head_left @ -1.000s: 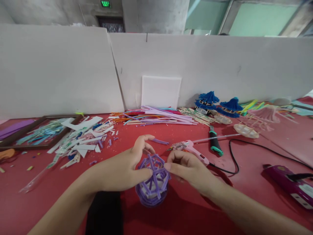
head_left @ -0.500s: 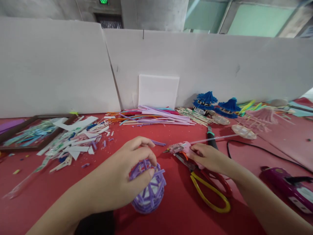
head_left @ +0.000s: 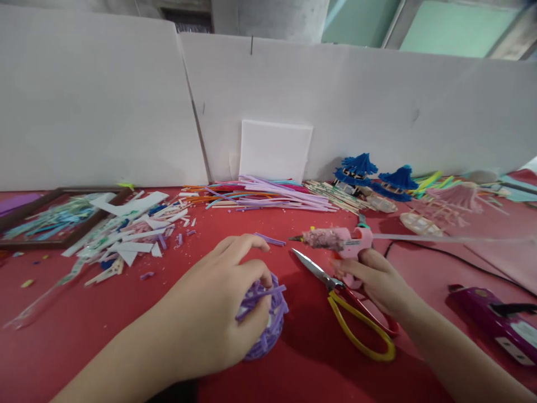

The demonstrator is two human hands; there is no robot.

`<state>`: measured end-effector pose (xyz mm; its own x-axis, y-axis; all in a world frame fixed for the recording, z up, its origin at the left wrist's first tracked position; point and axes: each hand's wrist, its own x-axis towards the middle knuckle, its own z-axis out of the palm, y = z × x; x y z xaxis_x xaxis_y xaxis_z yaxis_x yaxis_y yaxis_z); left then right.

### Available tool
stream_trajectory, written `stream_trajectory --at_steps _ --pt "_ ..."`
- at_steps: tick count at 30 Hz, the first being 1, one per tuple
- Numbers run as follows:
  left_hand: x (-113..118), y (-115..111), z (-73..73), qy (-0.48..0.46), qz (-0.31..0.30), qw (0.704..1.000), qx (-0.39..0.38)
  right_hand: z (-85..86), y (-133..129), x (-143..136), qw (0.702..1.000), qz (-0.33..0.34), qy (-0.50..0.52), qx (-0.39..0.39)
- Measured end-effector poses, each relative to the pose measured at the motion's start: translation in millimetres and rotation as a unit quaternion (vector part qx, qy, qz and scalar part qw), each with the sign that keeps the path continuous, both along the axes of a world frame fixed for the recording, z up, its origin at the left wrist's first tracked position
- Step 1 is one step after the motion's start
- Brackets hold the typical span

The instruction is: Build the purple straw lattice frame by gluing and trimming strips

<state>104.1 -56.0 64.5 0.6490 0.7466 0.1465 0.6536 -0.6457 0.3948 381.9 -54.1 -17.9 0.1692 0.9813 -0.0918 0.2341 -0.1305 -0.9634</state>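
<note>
My left hand (head_left: 226, 302) is curled over a purple woven ball (head_left: 274, 319), made of fuzzy strips, with the thumb and fingers gripping its upper left side. A loose-ended purple strip (head_left: 264, 300) lies across the ball's top by the thumb. In my right hand (head_left: 380, 280) is a pink hot glue gun (head_left: 329, 239), its nozzle pointing left and a long clear glue stick (head_left: 413, 238) sticking out of its back. Scissors (head_left: 361, 330) with one yellow and one red handle lie on the table just below the glue gun.
Purple and coloured pipe cleaners (head_left: 277, 196) lie in a pile at the back. White scraps (head_left: 134, 240) and a brown frame (head_left: 54, 243) are at left. Small blue-roofed models (head_left: 356, 168) stand back right. A purple power strip (head_left: 490, 316) and black cable (head_left: 465, 260) lie at right.
My right hand has raised the glue gun off the table and turned it so it lies nearly level. My left hand has shifted slightly right with the ball, which has turned.
</note>
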Motion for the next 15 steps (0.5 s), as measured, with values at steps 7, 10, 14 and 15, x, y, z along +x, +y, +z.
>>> stream_trajectory --at_steps 7,10,14,15 --pt "3.7 2.0 -2.1 -0.029 -0.007 0.999 -0.037 -11.3 -7.0 -2.7 0.996 0.056 0.062 0.001" --pt "3.1 5.0 -2.6 -0.028 -0.019 0.999 -0.043 -7.8 -7.1 -0.9 0.993 0.108 0.036 0.036" --pt "2.1 6.7 -0.8 -0.026 -0.024 0.998 -0.047 -5.6 -8.4 3.1 0.988 0.136 0.008 0.068" --pt "2.0 6.7 -0.2 -0.027 -0.028 0.998 -0.049 -5.6 -8.5 3.8 0.987 0.142 0.002 0.075"
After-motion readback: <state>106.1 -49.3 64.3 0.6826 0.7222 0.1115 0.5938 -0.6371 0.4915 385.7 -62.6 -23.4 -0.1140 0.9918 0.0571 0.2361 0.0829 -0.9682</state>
